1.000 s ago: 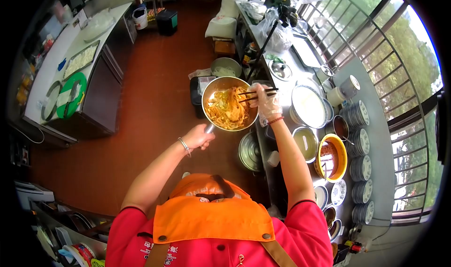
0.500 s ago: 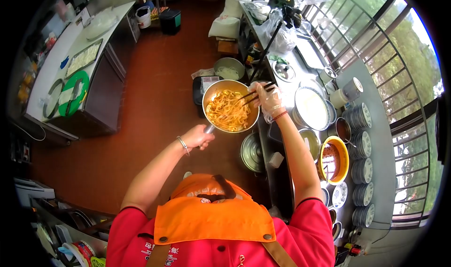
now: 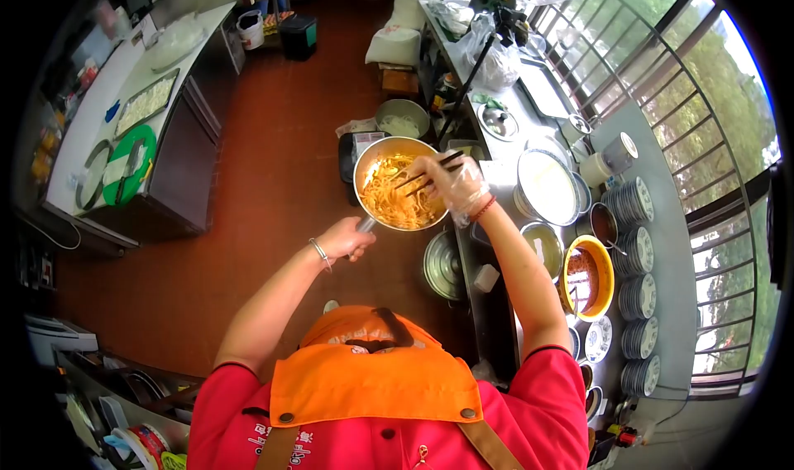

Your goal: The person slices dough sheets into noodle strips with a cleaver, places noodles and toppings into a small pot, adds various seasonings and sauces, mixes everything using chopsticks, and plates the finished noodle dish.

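Observation:
My left hand (image 3: 347, 240) is closed around the grey handle of a pan (image 3: 361, 160), which hangs in front of me over the floor. Sauced orange noodles (image 3: 395, 199) fill the pan. My right hand (image 3: 455, 187), in a clear plastic glove, grips dark chopsticks (image 3: 420, 180) over the pan's right side. The chopstick tips are down at the noodles. Beyond the pan, a metal bowl (image 3: 403, 110) with pale contents sits lower down.
On the right counter stand a large white-filled pot (image 3: 546, 187), a yellow bowl (image 3: 609, 281) of red sauce and several plate stacks (image 3: 637, 251). A lidded metal pot (image 3: 444, 267) sits below its edge. A green cutting board (image 3: 132, 168) lies on the left counter.
My right hand has moved left, further over the pan, bringing the chopsticks across the noodles. The noodles have shifted, and the pan has moved very slightly. My left hand keeps its grip.

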### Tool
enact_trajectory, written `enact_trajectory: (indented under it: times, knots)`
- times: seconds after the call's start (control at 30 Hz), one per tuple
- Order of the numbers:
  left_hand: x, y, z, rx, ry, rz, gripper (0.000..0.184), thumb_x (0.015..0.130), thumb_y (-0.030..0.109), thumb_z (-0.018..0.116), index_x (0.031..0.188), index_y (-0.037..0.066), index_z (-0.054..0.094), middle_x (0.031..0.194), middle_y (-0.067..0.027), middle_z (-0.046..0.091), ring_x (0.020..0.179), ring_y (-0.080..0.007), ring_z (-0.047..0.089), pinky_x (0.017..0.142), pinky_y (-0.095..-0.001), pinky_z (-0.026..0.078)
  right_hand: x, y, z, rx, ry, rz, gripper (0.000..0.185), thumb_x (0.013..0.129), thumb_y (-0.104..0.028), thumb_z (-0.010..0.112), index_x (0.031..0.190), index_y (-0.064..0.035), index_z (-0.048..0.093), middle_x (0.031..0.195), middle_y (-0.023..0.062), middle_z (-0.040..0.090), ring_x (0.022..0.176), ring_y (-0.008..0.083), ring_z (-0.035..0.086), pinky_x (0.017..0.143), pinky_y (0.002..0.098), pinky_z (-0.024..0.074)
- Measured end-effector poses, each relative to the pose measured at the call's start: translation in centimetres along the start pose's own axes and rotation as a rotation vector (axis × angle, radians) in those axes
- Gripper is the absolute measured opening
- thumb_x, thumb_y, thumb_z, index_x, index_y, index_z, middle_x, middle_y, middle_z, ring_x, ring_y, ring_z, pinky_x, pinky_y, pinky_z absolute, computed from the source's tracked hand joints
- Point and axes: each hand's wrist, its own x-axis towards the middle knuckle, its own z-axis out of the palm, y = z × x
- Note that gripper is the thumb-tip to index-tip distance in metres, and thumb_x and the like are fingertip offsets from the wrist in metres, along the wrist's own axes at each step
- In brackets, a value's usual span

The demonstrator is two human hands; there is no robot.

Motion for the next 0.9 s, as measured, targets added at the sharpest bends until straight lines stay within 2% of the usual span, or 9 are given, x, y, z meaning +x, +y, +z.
enact_trajectory:
  times: [0.17,0.2,0.23,0.33,0.43,0.5,0.63,0.73,0.9]
  knots:
    - [-0.7,0.1,0.6,-0.033,-0.002,-0.009,0.015,0.087,0.009,0.061,0.085,0.006,0.047,0.063,-0.0004,0.049,0.048,-0.0078,0.046,0.042,-0.0235,0.038,4.2,6.5,-2.4,0.164,0.158,-0.113,0.034,0.098,-0.031,0.055,0.094,-0.0019,0.071,0.079,0.0044,0.069,0.065,0.0100,0.061,0.057,0.0220,0.0498]
    - [-0.5,0.0,0.7,-0.059,-0.018,-0.012,0.015,0.088,0.009,0.061,0.086,0.006,0.047,0.063,-0.0005,0.049,0.048,-0.0078,0.046,0.042,-0.0235,0.038,3.9,7.2,-2.1,-0.327,0.058,-0.394,0.035,0.099,-0.031,0.053,0.100,-0.0012,0.070,0.087,0.0062,0.070,0.071,0.0122,0.065,0.063,0.0234,0.0539]
    - [-0.3,-0.1,0.7,-0.087,-0.032,-0.012,0.015,0.088,0.010,0.062,0.086,0.006,0.047,0.063,-0.0005,0.049,0.048,-0.0078,0.046,0.042,-0.0235,0.038,2.8,6.2,-1.0,-0.075,-0.052,-0.091,0.034,0.099,-0.030,0.054,0.103,-0.0010,0.070,0.088,0.0063,0.071,0.076,0.0133,0.067,0.066,0.0249,0.0562]
    - [-0.2,-0.8,0.2,-0.001,-0.006,-0.018,0.015,0.089,0.010,0.061,0.087,0.005,0.047,0.064,-0.0007,0.050,0.049,-0.0077,0.047,0.042,-0.0230,0.039,1.5,5.7,-1.1,0.005,-0.146,-0.018,0.035,0.098,-0.032,0.055,0.105,-0.0003,0.069,0.090,0.0073,0.071,0.072,0.0132,0.066,0.062,0.0251,0.0558]
    - [-0.2,-1.5,0.1,-0.004,0.045,-0.003,0.019,0.086,0.010,0.063,0.087,0.004,0.045,0.065,-0.0012,0.049,0.050,-0.0087,0.049,0.041,-0.0244,0.039,1.0,5.9,-3.7,0.135,0.261,-0.005,0.038,0.098,-0.034,0.054,0.091,-0.0007,0.070,0.071,0.0068,0.065,0.056,0.0111,0.058,0.050,0.0249,0.0496]
    - [0.0,-1.8,0.4,-0.020,0.056,-0.001,0.020,0.086,0.010,0.063,0.087,0.003,0.045,0.065,-0.0014,0.049,0.051,-0.0087,0.049,0.040,-0.0242,0.040,0.1,7.6,-4.5,0.230,0.452,0.242,0.038,0.096,-0.033,0.056,0.084,0.0015,0.065,0.070,0.0096,0.063,0.045,0.0146,0.054,0.041,0.0272,0.0458]
    - [0.5,-2.7,1.1,-0.012,0.038,-0.012,0.015,0.089,0.010,0.061,0.091,0.005,0.047,0.067,-0.0009,0.051,0.051,-0.0073,0.049,0.041,-0.0230,0.041,-1.6,13.5,0.2,0.653,0.533,0.274,0.030,0.091,-0.029,0.060,0.095,0.0007,0.061,0.080,0.0158,0.068,0.039,0.0190,0.050,0.034,0.0279,0.0411]
    - [1.0,-3.5,1.4,0.050,0.023,-0.035,0.014,0.089,0.009,0.061,0.091,0.005,0.047,0.067,-0.0010,0.051,0.051,-0.0074,0.049,0.041,-0.0232,0.041,-1.5,13.1,1.6,0.843,0.576,0.221,0.031,0.098,-0.026,0.051,0.105,0.0039,0.056,0.083,0.0165,0.068,0.044,0.0182,0.053,0.040,0.0274,0.0450]
    - [1.1,-3.5,1.6,0.048,0.023,-0.025,0.017,0.087,0.010,0.062,0.087,0.003,0.046,0.066,-0.0019,0.051,0.050,-0.0085,0.050,0.040,-0.0240,0.041,-1.6,9.5,0.9,0.532,0.531,0.060,0.032,0.098,-0.029,0.055,0.093,-0.0002,0.068,0.078,0.0092,0.068,0.053,0.0119,0.058,0.049,0.0260,0.0488]
